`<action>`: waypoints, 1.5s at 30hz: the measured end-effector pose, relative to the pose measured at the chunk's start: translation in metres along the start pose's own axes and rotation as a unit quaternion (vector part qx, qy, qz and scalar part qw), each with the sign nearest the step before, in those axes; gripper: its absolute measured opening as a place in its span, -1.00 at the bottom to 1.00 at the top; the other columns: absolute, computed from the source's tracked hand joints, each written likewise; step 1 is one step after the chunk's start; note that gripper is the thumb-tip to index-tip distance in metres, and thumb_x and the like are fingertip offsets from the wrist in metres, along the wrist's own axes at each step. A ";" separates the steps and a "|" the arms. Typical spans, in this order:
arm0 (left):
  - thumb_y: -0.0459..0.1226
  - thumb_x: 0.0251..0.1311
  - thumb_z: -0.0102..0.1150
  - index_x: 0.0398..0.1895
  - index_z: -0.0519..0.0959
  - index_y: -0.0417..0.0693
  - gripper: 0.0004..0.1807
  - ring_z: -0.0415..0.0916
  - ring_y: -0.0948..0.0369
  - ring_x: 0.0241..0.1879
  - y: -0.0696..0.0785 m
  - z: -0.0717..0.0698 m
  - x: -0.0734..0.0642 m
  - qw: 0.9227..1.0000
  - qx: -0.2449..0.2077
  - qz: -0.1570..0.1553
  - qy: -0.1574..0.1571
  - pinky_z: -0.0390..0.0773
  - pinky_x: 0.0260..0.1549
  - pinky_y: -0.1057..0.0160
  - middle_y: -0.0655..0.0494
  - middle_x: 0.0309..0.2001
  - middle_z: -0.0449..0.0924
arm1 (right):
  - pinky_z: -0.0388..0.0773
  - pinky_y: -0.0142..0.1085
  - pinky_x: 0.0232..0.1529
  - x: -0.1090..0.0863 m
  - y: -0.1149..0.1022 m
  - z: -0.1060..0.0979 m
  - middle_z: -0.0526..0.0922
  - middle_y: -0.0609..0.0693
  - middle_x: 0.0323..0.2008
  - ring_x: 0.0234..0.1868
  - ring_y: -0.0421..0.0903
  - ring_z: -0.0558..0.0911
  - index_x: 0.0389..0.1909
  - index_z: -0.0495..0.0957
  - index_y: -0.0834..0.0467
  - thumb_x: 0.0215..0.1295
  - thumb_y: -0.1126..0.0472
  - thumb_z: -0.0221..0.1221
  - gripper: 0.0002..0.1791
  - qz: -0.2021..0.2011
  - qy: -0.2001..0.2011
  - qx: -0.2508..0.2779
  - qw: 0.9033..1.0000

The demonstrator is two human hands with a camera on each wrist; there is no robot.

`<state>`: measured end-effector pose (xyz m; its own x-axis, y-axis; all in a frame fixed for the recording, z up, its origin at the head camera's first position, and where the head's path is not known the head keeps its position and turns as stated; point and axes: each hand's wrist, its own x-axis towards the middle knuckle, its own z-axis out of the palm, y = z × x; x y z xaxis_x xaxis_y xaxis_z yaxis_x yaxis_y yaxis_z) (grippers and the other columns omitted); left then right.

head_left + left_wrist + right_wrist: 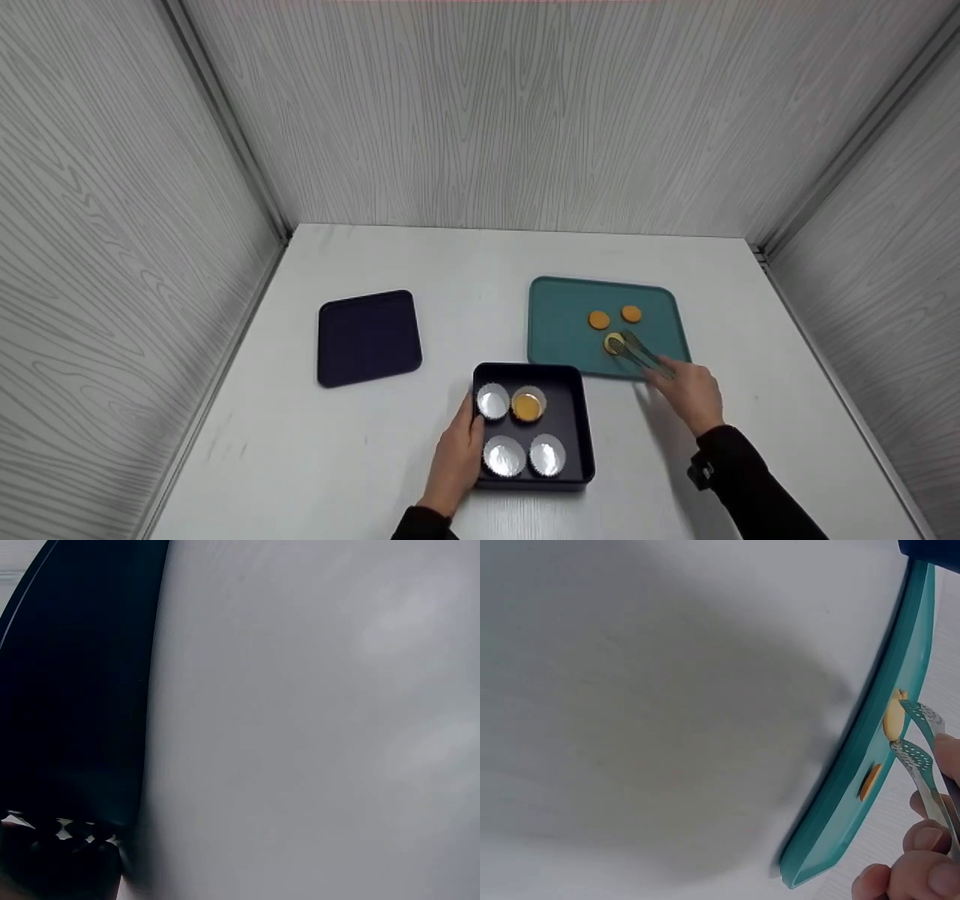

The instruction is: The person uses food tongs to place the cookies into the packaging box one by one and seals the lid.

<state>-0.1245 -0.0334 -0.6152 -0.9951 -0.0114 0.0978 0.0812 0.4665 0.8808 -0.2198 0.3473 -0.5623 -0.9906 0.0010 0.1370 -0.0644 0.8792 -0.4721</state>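
A square dark box [566, 427] holds several fluted foil cups. One foil cup [529, 391] has an orange round piece [527, 408] in it; the foil cup [504, 456] at the front left is bare inside. My left hand [456, 454] grips the box's left wall, thumb over the rim. In my right hand [688, 394] are metal tongs [916, 759] with perforated tips, over the front of a teal tray [562, 322]. The tips straddle a pale yellow round piece [894, 720]; whether it is lifted I cannot tell. Two orange round pieces [598, 320] lie behind it.
A flat dark square tray or lid [369, 339] lies at the left of the white table [300, 450]. Grey wood-grain panels [480, 112] enclose the table at the back and both sides. The box stands just in front of the teal tray's left corner.
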 end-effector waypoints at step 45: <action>-0.18 0.62 -0.16 0.61 0.12 -0.19 -0.40 0.21 -0.05 0.50 -0.002 0.001 0.000 1.000 -0.002 -0.003 0.000 0.22 0.49 -0.02 -0.12 0.53 0.23 | 0.71 0.06 -0.32 -0.012 0.001 0.018 0.78 0.26 -0.20 -0.32 0.19 0.76 0.03 0.74 0.25 0.22 0.20 0.44 -0.63 -0.118 0.092 -0.039 0.988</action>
<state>-0.1248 -0.0337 -0.6170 -0.9955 -0.0143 0.0931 0.0760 0.4621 0.8836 -0.2102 0.3400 -0.5805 -0.9102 -0.1282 0.3938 -0.2741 0.8993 -0.3409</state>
